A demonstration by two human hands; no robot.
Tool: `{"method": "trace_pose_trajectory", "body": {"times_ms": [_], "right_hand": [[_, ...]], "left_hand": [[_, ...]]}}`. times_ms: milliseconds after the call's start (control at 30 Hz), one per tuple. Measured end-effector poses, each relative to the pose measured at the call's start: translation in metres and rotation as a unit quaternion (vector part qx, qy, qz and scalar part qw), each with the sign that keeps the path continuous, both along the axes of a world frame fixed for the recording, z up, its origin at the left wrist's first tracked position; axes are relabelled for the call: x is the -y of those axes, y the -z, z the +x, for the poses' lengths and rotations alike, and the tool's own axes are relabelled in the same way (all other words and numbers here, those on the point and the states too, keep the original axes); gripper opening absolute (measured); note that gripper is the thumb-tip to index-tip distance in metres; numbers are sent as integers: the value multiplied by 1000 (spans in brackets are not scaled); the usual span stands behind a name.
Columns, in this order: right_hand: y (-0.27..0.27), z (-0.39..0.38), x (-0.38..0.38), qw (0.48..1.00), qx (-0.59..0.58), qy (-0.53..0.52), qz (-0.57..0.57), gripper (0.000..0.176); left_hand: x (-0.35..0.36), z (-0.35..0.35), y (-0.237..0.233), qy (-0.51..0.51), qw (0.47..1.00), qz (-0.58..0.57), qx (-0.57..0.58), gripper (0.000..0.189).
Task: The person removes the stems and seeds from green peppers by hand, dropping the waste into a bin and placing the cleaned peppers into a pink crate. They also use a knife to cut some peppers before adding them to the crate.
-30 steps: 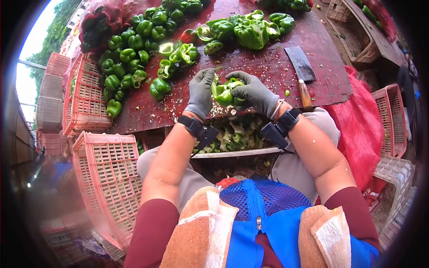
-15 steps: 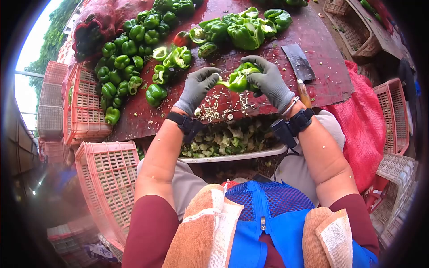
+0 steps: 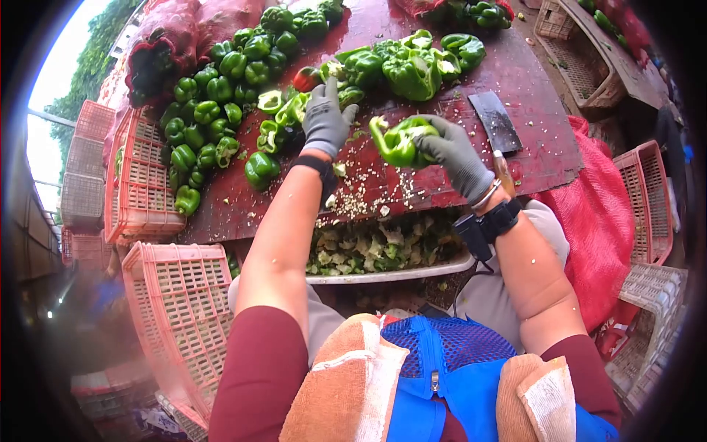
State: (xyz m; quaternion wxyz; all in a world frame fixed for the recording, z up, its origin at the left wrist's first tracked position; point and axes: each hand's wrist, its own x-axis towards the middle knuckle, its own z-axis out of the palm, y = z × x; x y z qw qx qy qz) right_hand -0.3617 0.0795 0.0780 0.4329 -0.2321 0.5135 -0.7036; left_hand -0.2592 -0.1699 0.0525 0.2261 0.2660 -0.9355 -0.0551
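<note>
In my right hand (image 3: 455,151), gloved in grey, is a cut-open green bell pepper (image 3: 398,144); a curled strip of it sticks up at its left end. My left hand (image 3: 328,121), gloved too, reaches up over the red board with thumb and fingers apart. It is closest to some cut bell pepper pieces (image 3: 293,110) and a partly red pepper (image 3: 306,79). White seeds (image 3: 361,188) are scattered below both hands. A cleaver (image 3: 495,120) lies right of my right hand, its wooden handle towards me.
Whole green peppers (image 3: 219,90) are heaped at the left, cut ones (image 3: 412,74) at the back. Under the board's (image 3: 243,210) near edge sits a tub (image 3: 390,276) of cores and scraps. Pink crates (image 3: 180,317) stand at left; a red mesh sack (image 3: 593,214) hangs at right.
My left hand has let go of the pepper and moved up and away, its fingers opening. My right hand keeps the pepper, now slightly lower.
</note>
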Motion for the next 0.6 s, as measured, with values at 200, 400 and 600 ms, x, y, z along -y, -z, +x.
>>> {"method": "trace_pose_trajectory", "body": {"times_ms": [200,400,600], "right_hand": [[0,-3,1,981,-188,-45,25,45],[11,6,8,921,-377,-93,11,44],[2,31,6,938,-209,-276,34,42]], "left_hand": [[31,-18,19,-5,992,34,119,29],[-57,38,-23,244,937,248,2,24],[-82,88,-33,297,926,218,81,25]]}}
